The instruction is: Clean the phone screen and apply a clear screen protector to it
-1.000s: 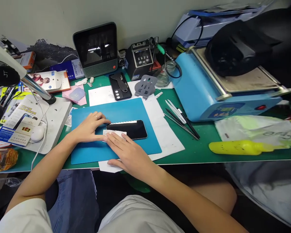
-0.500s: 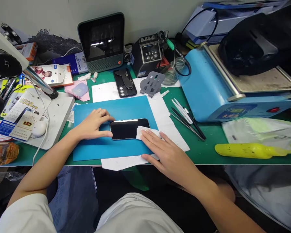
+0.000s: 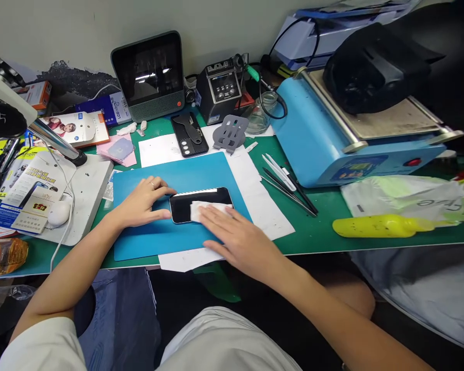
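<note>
A smartphone (image 3: 181, 207) lies flat, dark screen up, on a blue work mat (image 3: 139, 242). My left hand (image 3: 144, 202) steadies its left end, thumb and index finger spread against the two corners. With fingers stretched out, my right hand (image 3: 235, 232) presses a folded white wipe (image 3: 195, 210) onto the middle of the screen. The wipe and fingers hide part of the phone's right half.
Tweezers and thin tools (image 3: 290, 183) lie right of the mat, near a blue heating machine (image 3: 313, 144). A yellow bottle (image 3: 375, 225) is at the front right. Behind the mat are a black phone case (image 3: 189, 136) and grey stand (image 3: 230, 133). Lamp base (image 3: 88, 190) stands left.
My right hand has slid the wipe leftward along the screen, from the phone's right end to its middle. My left hand keeps its place at the left end. The camera view has shifted slightly.
</note>
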The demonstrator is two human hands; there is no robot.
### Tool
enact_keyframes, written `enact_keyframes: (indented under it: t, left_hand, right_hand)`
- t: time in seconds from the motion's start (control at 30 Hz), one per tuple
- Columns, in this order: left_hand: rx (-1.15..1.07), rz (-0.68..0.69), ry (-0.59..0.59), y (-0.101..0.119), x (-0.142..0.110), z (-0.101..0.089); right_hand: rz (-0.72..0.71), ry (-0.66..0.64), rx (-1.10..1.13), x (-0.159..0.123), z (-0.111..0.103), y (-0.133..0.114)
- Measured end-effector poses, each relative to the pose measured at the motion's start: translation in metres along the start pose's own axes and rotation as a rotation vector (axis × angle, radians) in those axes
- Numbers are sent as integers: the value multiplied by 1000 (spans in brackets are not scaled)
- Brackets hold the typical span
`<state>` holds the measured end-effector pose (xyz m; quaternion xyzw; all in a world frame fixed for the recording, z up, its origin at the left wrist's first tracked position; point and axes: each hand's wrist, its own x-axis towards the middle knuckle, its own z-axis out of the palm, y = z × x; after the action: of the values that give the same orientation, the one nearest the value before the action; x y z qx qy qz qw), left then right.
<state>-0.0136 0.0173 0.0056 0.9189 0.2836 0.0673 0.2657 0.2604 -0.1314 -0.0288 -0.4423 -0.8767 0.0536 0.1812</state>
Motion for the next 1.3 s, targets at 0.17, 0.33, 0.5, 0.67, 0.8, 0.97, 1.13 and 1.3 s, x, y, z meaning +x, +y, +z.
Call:
enact_keyframes:
  t: [0.17,0.33,0.5,0.67,0.8,0.97,1.13,1.3]
  left_hand:
    - [9,-21,-10,3,1,1]
    - [28,-9,-6,5,1,2]
    - [78,-3,-4,2,1,4]
    - [79,-14,9,1,0,4]
    - [61,7,12,4,1,4]
    - [8,49,42,5,1,6]
    - [-6,35,47,4,0,5]
    - [-4,68,20,4,2,7]
  right_hand:
    - [92,15,-34,-22,-9,16]
    - [25,5,-14,7,2,-10]
    - [18,-25,12,57,16,-27]
    - [13,-19,46,61,17,-29]
    - [1,-9,44,41,12,-37]
    - [-14,-31,71,64,12,-31]
    - [-13,-24,49,67,17,-35]
    - [-1,-6,16,45,16,-44]
